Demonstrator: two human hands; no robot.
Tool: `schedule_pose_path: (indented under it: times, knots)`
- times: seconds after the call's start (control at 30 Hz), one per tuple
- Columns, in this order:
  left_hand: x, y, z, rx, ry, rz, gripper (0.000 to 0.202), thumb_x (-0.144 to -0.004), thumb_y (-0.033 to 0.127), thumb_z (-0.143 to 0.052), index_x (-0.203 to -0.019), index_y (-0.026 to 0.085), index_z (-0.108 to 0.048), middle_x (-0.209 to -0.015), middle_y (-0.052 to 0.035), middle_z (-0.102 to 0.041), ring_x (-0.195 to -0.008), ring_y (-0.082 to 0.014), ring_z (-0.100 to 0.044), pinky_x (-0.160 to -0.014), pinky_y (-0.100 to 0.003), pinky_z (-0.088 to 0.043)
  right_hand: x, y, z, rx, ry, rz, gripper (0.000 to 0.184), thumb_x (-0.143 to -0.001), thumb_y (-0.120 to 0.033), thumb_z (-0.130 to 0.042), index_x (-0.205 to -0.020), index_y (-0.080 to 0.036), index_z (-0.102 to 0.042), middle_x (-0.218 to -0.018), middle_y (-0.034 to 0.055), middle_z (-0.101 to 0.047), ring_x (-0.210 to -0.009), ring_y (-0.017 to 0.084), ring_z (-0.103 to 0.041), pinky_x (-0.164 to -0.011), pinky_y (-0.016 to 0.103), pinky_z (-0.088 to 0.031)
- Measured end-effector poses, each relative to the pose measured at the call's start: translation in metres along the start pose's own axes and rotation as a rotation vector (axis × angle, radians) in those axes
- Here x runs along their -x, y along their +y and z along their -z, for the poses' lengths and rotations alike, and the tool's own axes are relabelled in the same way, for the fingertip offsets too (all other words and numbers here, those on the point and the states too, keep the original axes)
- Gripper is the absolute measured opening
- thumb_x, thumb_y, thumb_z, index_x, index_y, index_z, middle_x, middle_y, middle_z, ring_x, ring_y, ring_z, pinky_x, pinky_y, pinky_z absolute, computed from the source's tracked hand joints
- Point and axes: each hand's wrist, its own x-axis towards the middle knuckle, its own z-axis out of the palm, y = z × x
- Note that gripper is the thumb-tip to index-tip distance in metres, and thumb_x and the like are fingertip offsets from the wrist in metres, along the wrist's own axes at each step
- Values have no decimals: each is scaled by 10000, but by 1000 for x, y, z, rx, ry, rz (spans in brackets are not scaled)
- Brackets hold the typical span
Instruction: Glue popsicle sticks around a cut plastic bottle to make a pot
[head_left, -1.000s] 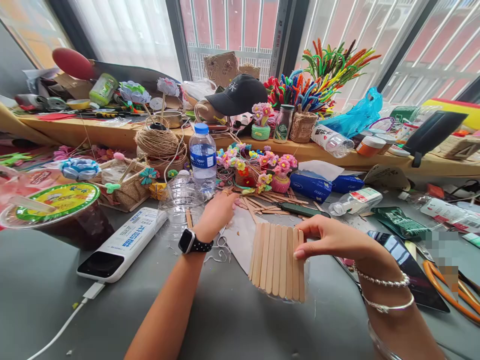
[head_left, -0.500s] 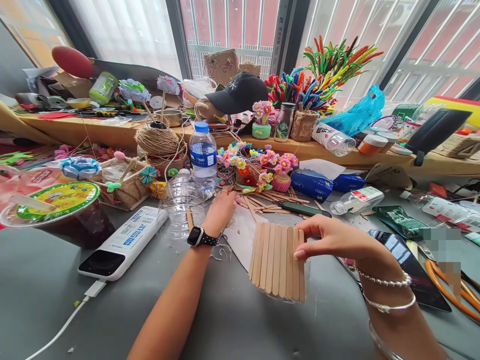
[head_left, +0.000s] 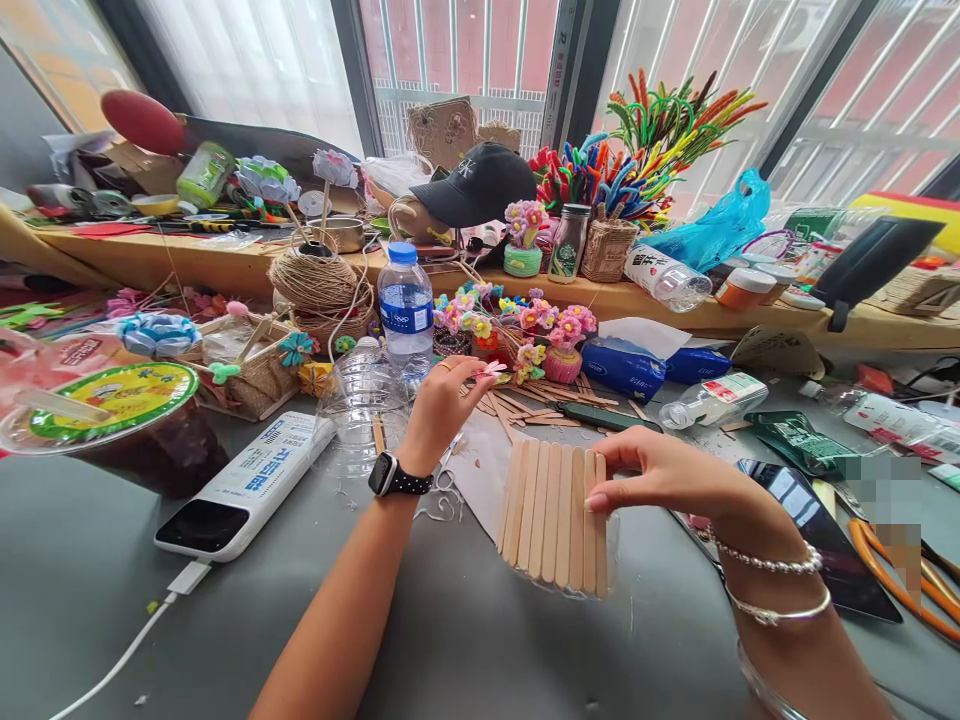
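Note:
My right hand [head_left: 645,475] pinches the right edge of a row of popsicle sticks [head_left: 551,518] set side by side. Clear plastic shows along the row's lower and right edges, and it is held tilted above the grey table. Between the thumb and fingertips of my left hand [head_left: 442,410] is a small pink flower [head_left: 489,371], partly covered by the fingers. Below that hand lies a white sheet [head_left: 480,468], with loose white strings [head_left: 444,498] beside it. Loose popsicle sticks [head_left: 517,405] are scattered behind the row.
A cut clear plastic bottle [head_left: 364,410] and a water bottle [head_left: 405,310] stand near my left hand. Farther left are a power bank [head_left: 244,485] and a drink cup [head_left: 157,440]. A green utility knife [head_left: 611,417] lies behind my right hand, a tablet [head_left: 825,550] to its right.
My left hand has risen off the tabletop with the pink flower in its fingers. The right hand and the row of popsicle sticks have barely moved.

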Motion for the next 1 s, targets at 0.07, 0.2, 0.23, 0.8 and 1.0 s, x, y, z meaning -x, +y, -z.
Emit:
schedule_pose_path:
  times: [0.07, 0.2, 0.23, 0.8, 1.0]
  knots:
    - [0, 2, 2, 41, 24, -32, 237, -817, 333, -498, -872, 132, -611, -882, -86, -641, -864, -189, -571, -777, -306, -447, 0, 0, 0, -2, 0, -2, 274, -645, -392, -640, -654, -135, -543, -660, -8, -549, -644, 99, -484, -577, 209, -373]
    - [-1, 5, 4, 74, 6, -50, 276, -821, 382, -469, -827, 146, -614, -845, -75, -646, -822, -185, -574, -743, -300, -442, 1, -1, -1, 17, -2, 8, 269, -646, -385, -638, -628, -137, -536, -650, -12, -544, -637, 98, -479, -571, 210, -368]
    - [-1, 6, 4, 84, 2, -50, 281, -821, 386, -466, -820, 147, -615, -842, -74, -646, -817, -183, -575, -739, -297, -440, 1, -1, 0, 24, -2, 9, 273, -645, -389, -637, -624, -138, -534, -649, -12, -541, -636, 99, -476, -568, 211, -365]
    - [-1, 6, 8, 65, -9, 70, 95, -801, 202, -529, -808, 154, -611, -785, -32, -672, -703, -151, -613, -629, -225, -436, -1, 0, -1, 24, 0, 13, 283, -633, -406, -638, -648, -137, -550, -645, -12, -530, -627, 99, -461, -555, 209, -345]
    - [1, 0, 5, -10, -13, 129, 116, -804, 179, -516, -829, 156, -627, -803, -43, -676, -737, -170, -618, -672, -247, -450, -1, 0, -1, 26, 4, 8, 302, -629, -421, -638, -659, -132, -556, -659, 0, -550, -637, 105, -477, -567, 213, -361]
